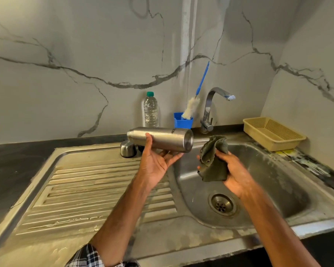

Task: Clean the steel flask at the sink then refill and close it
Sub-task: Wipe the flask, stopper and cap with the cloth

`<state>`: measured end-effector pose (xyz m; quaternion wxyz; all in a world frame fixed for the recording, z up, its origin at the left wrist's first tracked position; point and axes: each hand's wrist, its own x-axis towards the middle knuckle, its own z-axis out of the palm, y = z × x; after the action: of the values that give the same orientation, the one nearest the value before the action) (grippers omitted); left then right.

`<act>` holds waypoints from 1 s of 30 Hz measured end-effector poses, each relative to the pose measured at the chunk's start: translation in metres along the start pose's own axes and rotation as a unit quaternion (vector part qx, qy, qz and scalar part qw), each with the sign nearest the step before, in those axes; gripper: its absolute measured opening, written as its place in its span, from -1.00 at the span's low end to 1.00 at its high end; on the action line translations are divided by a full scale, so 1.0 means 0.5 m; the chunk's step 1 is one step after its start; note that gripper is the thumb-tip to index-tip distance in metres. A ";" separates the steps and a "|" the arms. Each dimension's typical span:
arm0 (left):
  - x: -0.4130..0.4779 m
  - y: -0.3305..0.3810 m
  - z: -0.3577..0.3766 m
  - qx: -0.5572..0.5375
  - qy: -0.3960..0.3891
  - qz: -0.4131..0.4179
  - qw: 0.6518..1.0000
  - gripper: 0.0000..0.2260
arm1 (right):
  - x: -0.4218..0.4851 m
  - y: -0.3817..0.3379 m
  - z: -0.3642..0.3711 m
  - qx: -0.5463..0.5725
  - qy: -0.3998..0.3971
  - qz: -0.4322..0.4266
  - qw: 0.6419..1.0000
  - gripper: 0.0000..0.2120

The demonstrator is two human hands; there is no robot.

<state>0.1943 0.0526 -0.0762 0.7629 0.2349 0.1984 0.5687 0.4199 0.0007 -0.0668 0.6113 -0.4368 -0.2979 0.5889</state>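
Steel flask (160,139) hanging level above basin's (268,180) left rim, base pointing 3 o'clock, neck 9 o'clock. Left hand (156,162) grasping it, thumb over, fingers under. Right hand (233,170) clutching bunched cloth (213,160) at flask's 4 o'clock, gap showing between. Cap (127,148) sitting on drainboard (85,189) under neck.

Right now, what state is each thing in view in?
Cylindrical steel flask: uncapped, lying sideways in the left grip.
Domed steel cap: off, standing on the drainboard.
Grey-green cloth: bunched in the right grip.
Chrome tap: off, no water running.
Clear plastic bottle: upright, green cap on.
White bottle brush: standing in the blue cup.
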 end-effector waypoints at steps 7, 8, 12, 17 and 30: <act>-0.004 -0.016 0.004 0.131 -0.010 -0.045 0.990 -0.44 | 0.019 0.004 -0.008 -0.170 0.103 -0.074 0.977 -0.74; -0.005 -0.024 0.009 0.160 -0.011 -0.056 0.985 -0.45 | 0.020 0.006 -0.009 -0.180 0.113 -0.082 0.974 -0.77; -0.003 -0.061 0.009 0.217 -0.005 -0.125 0.968 -0.39 | 0.027 0.023 -0.021 -0.285 0.169 -0.128 0.935 -0.96; -0.007 -0.062 0.005 0.170 -0.037 -0.178 0.968 -0.46 | 0.046 0.032 -0.044 -0.324 0.212 -0.098 0.917 -0.83; 0.006 -0.025 -0.020 0.063 0.057 -0.172 0.981 -0.23 | -0.021 0.036 0.036 -0.425 -0.067 -0.285 0.856 -0.48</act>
<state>0.1992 0.0537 -0.0920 0.8206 0.2122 0.3143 0.4274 0.3945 -0.0075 -0.0735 0.4857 -0.5099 -0.6709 0.2325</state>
